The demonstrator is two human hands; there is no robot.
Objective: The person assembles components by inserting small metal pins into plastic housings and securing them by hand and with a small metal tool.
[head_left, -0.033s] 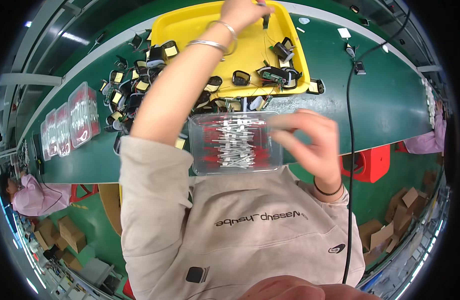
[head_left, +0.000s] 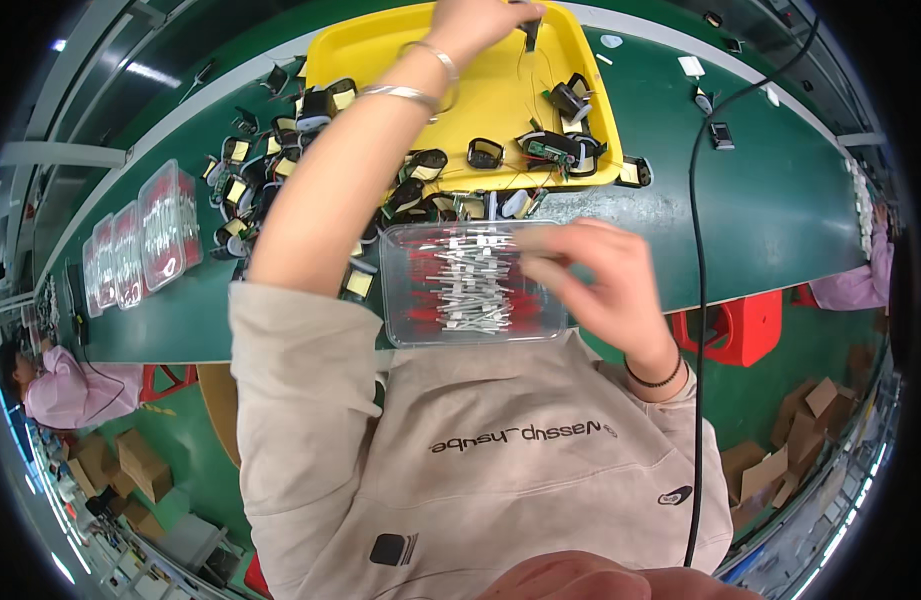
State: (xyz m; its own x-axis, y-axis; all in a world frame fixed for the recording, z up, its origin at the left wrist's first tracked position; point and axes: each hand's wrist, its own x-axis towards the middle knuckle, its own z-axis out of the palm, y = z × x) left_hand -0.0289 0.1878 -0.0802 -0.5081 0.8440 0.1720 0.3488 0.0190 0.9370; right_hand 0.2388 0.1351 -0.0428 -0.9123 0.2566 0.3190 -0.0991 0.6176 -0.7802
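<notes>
My left hand point(head_left: 477, 28) reaches over the far side of the yellow tray point(head_left: 420, 50), closed on a small black part point(head_left: 530, 36) with thin wires hanging from it. My right hand point(head_left: 608, 285) is above the right edge of a clear plastic box point(head_left: 405, 318). Its thumb and index finger bend toward each other, but motion blurs the tips, and I cannot tell what is between them. In the box lie many red and white wire leads point(head_left: 475, 285). Black housings with wires and a green circuit board point(head_left: 547, 147) rest in the tray.
Black housings with yellow pads point(head_left: 237, 192) pile up left of the tray. Lidded clear boxes of leads point(head_left: 162, 230) stand farther left. A black cable point(head_left: 696, 220) hangs down on the right. Beyond the green table point(head_left: 640, 240) are a red stool point(head_left: 750, 328) and co-workers in pink.
My right hand has moved left, farther over the box of leads. The left hand has shifted slightly left, still holding the black part.
</notes>
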